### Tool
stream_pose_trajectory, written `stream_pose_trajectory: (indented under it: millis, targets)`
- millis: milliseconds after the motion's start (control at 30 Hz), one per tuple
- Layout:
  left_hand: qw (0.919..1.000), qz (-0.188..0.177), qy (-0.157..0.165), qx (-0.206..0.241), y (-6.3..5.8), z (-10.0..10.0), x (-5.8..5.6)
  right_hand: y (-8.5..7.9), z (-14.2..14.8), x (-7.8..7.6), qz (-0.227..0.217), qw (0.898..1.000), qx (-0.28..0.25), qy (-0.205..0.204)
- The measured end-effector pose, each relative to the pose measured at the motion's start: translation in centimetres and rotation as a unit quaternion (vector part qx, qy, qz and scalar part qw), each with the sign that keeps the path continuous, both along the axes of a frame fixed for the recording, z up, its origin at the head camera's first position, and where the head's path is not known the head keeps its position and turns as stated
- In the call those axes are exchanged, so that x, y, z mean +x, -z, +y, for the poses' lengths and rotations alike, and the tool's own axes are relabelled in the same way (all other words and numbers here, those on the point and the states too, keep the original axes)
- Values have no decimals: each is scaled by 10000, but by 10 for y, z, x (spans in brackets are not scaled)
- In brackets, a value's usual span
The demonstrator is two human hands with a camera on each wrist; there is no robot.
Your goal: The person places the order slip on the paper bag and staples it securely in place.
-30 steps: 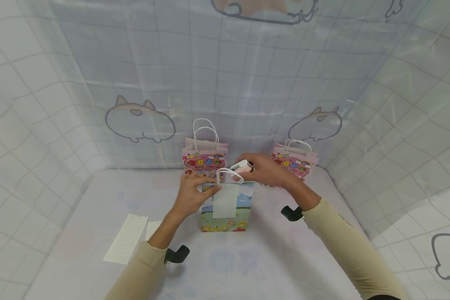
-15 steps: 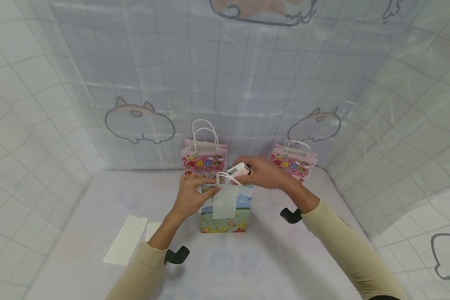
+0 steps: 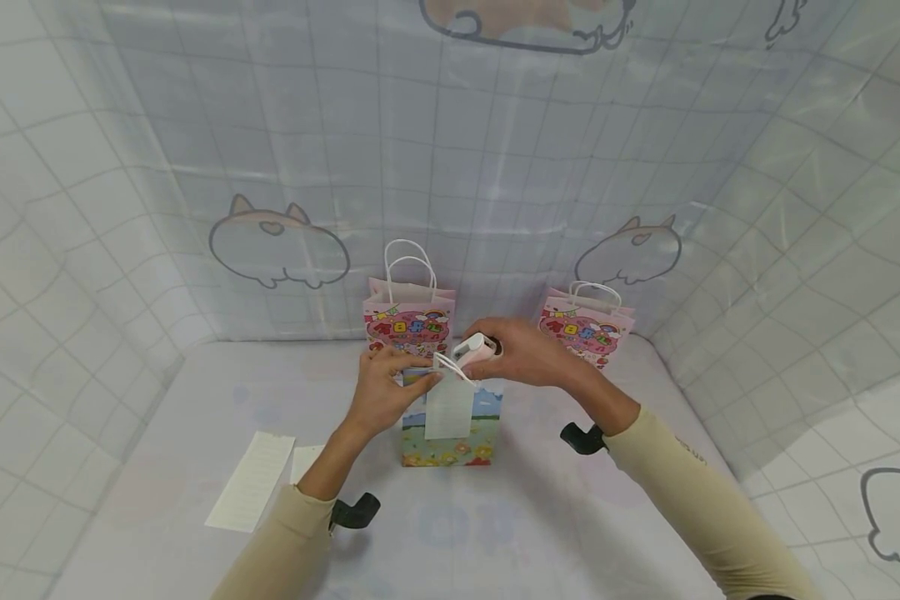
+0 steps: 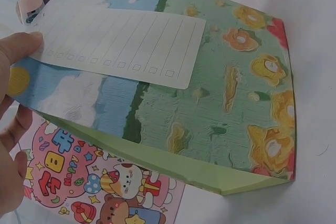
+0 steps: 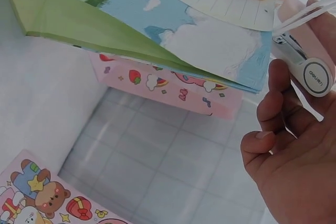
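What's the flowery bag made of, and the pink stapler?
The flowery bag looks like stiff paper, printed and fairly matte: it has crisp creases and thin edges. The pink stapler seems smooth, hard plastic: its edges are rounded and its pink looks even.

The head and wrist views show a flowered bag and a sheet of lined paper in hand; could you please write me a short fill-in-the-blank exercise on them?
1. The right grip holds a pink-and-white ____.
2. The left grip presses its ____ on the front of the lined paper, against the flowered bag.
3. In the head view, ____ pink bags stand farther back.
4. Loose sheets lie to the person's ____ of the flowered bag.

Missing words: stapler; thumb; two; left.
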State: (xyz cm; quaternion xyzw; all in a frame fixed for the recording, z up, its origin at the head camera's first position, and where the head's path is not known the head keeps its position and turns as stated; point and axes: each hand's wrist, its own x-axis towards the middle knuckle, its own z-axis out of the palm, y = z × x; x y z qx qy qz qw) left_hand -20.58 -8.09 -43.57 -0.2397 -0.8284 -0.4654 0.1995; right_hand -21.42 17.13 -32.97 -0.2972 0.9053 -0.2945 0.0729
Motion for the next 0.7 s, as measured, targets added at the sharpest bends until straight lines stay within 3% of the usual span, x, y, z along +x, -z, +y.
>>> stream_pose_trajectory:
  millis: [533,700]
  targets:
    - [9999,108,-84,-19,2,1,-1,0,-14,7,299,9992,163,-216]
    - [9999,134,-104,26,1,2,-1,2,-20,8,554,9971,446,-270]
